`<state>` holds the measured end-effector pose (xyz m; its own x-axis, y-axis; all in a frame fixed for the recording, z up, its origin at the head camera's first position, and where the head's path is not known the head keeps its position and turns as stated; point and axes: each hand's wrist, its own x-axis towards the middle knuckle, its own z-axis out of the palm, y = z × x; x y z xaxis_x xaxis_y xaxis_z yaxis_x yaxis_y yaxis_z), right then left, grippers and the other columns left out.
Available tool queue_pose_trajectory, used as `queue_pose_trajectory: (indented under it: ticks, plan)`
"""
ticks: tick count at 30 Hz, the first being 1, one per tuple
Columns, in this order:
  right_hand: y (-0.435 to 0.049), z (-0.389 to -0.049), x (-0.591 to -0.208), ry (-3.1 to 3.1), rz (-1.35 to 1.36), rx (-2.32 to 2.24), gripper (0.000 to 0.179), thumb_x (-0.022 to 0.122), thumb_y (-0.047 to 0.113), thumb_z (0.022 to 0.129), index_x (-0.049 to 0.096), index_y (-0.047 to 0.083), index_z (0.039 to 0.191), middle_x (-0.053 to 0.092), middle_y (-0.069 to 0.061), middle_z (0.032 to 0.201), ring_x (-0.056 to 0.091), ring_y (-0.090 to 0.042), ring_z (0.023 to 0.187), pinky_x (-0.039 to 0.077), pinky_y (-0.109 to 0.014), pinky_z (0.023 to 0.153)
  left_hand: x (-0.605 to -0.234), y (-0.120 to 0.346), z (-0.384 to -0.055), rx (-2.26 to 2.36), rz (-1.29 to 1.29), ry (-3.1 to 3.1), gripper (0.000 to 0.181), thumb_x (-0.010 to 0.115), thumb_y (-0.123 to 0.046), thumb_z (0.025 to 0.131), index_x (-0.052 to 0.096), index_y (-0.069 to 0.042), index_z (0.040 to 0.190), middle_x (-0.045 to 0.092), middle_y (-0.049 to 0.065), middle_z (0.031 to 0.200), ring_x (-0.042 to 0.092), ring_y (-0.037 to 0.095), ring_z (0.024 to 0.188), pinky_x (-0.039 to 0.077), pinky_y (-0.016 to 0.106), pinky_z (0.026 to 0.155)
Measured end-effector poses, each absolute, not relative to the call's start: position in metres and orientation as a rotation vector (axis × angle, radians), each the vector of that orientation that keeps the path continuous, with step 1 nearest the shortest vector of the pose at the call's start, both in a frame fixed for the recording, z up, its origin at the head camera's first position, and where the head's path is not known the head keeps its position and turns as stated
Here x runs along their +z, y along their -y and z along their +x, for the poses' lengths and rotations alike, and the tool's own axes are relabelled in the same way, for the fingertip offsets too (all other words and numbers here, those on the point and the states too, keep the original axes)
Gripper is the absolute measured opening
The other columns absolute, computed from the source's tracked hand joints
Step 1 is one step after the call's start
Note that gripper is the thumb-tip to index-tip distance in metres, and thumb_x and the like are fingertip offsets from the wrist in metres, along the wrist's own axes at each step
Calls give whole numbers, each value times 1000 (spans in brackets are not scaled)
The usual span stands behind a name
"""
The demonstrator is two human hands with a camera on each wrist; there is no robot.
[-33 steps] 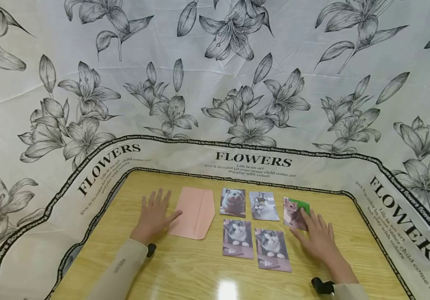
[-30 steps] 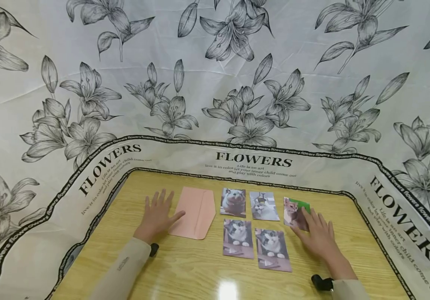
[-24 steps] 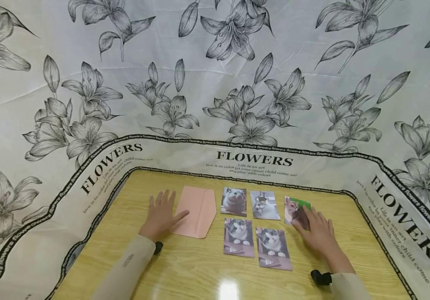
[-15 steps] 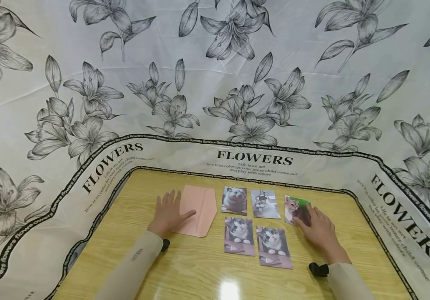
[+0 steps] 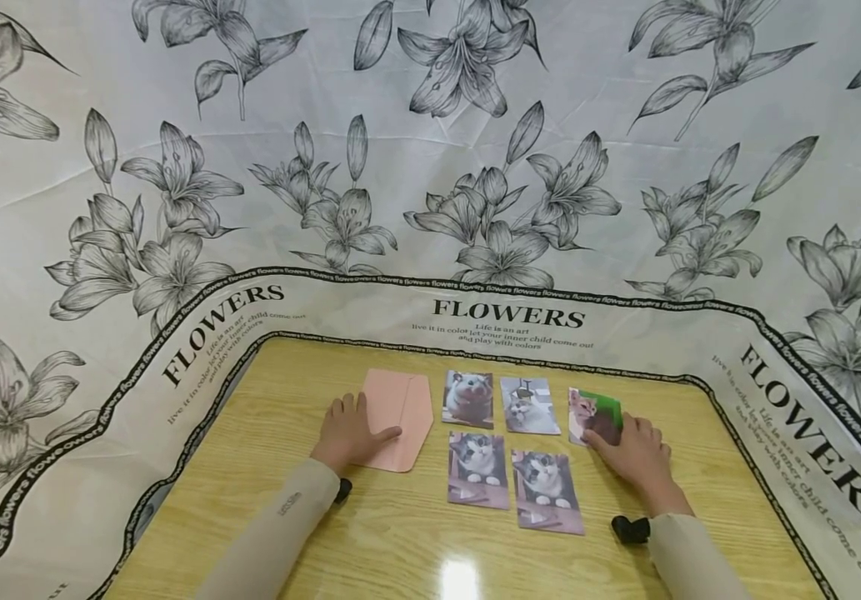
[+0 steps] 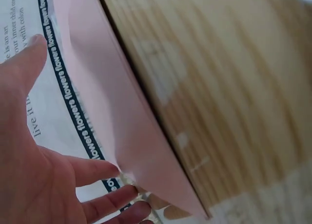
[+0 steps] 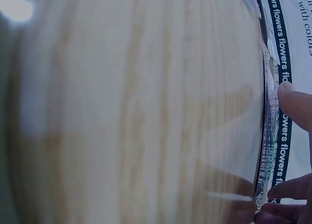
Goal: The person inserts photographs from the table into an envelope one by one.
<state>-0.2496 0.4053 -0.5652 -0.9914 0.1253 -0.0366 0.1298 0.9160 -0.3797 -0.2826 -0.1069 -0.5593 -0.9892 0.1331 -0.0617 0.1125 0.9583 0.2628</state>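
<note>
A pink envelope (image 5: 409, 421) lies at the left of the photo cards. My left hand (image 5: 347, 433) is at its left side, thumb stretched above it. In the left wrist view the thumb is clear of the envelope and the index fingertip (image 6: 113, 169) meets its edge. At the far right of the upper row lies a photo card of a reddish kitten on green (image 5: 586, 410). My right hand (image 5: 636, 450) reaches over its right side, fingers loosely bent at the edge. The right wrist view shows the right thumb (image 7: 295, 104) raised off the thin card.
Two animal photo cards, a hamster (image 5: 468, 398) and a white cat (image 5: 530, 407), lie left of the kitten card. Two matching grey-and-white cat cards (image 5: 478, 471) lie below them. A flower-printed cloth (image 5: 505, 250) rises behind the wooden table (image 5: 400, 533).
My left hand has moved right, its thumb now further over the envelope and its fingers more bent. My right hand's fingers have drawn to the kitten card's right edge. The cards stay in place.
</note>
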Motion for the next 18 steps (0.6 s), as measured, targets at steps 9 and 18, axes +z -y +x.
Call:
queue_pose_trajectory:
  ticks: [9,18]
  plan:
    - [-402,-245,-565,-3091,331,-596,112,61,77,95,44,-28,130,37,-42,120,36,-55,109,37,-69,91,-560,98,-283,370,107,-3038,122,61,-85,89,36,11,160,41,36,152,41,51,144,39,59,119]
    - [-393,-250,-565,-3090,519,-579,114,67,75,91,36,-30,125,38,-39,108,40,-54,105,42,-65,87,-558,89,-280,278,17,-3064,124,67,-85,84,39,8,160,47,34,140,49,46,128,46,55,108]
